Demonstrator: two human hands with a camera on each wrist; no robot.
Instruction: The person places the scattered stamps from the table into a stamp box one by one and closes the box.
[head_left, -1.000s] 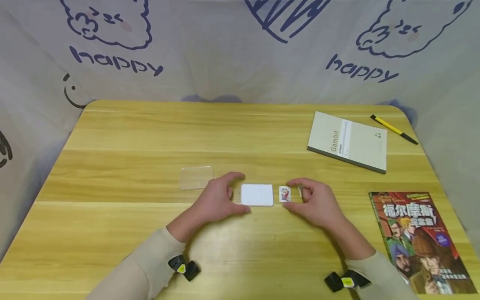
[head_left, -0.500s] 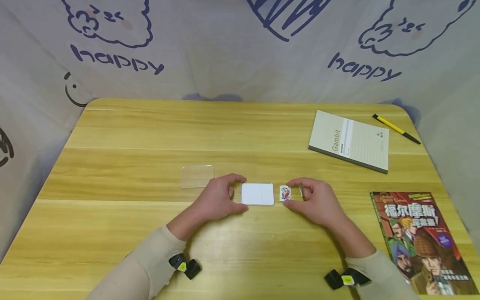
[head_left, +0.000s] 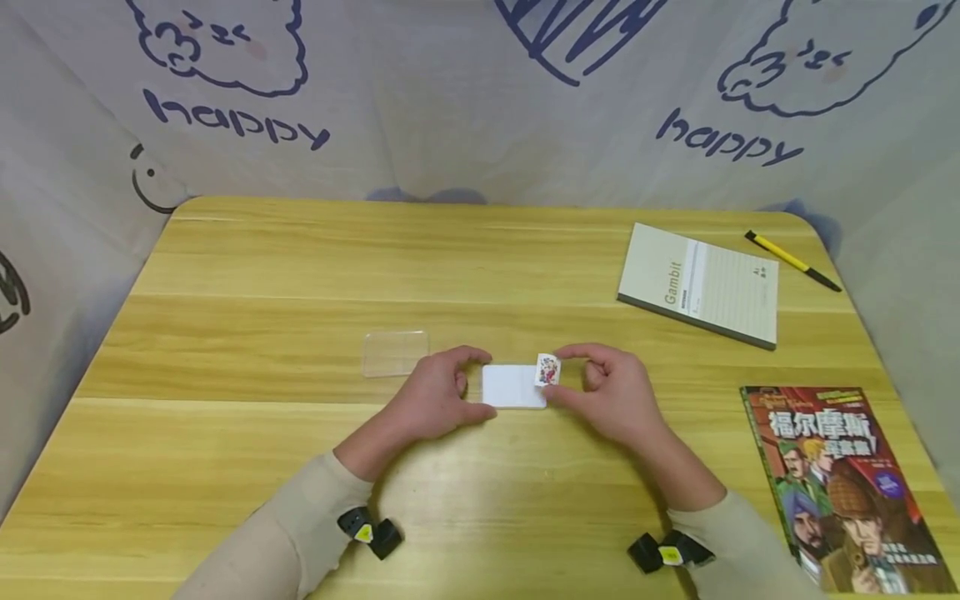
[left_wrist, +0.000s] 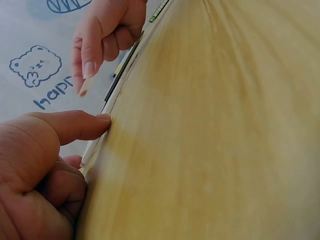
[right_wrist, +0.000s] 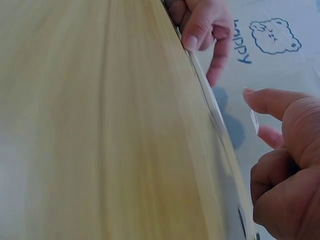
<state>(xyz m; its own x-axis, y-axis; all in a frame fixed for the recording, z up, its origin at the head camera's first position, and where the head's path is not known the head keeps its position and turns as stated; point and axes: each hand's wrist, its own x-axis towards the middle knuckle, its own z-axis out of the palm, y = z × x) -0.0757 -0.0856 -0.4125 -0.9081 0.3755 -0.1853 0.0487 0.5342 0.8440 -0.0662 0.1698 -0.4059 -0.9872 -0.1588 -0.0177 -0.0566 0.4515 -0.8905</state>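
A flat white rectangular piece (head_left: 510, 387) lies on the table in front of the person. The left hand (head_left: 437, 395) holds its left end, with thumb and index finger curved to its near and far edges. Between thumb and index finger, the right hand (head_left: 613, 390) pinches a small white picture card (head_left: 547, 370) by its near and far edges. That card is raised over the right end of the white piece, apart from it, and appears edge-on in the right wrist view. Beyond the left hand lies a clear plastic lid (head_left: 394, 353), flat on the wood.
A Gambit notebook (head_left: 699, 285) lies at the back right, with a yellow and black pen (head_left: 793, 260) beside it. An illustrated book (head_left: 847, 487) lies at the front right. Behind the wooden table (head_left: 360, 267) hangs a printed cloth (head_left: 480, 108).
The right hand has lifted the picture card and moved it left, from beside the white piece to over its right end. The left hand stays in place.
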